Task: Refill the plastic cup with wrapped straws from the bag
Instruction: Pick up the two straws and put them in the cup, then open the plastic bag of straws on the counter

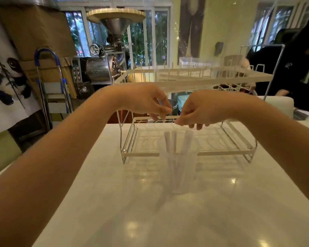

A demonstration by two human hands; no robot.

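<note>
I am standing at a glossy white worktop (pixel 125 202) in what is looking like a café or coffee shop. A big steel coffee roaster (pixel 107 56) with a funnel hopper is sitting far left by tall windows (pixel 150 38). A two-tier white dish rack (pixel 191 81) is standing on the worktop, and a plastic cup (pixel 178 168) of wrapped straws (pixel 171 145) is sitting near it. Cardboard boxes (pixel 36 31) and a folded stepladder (pixel 50 82) are leaning at the left, and a person in black (pixel 296 72) is working far right.
</note>
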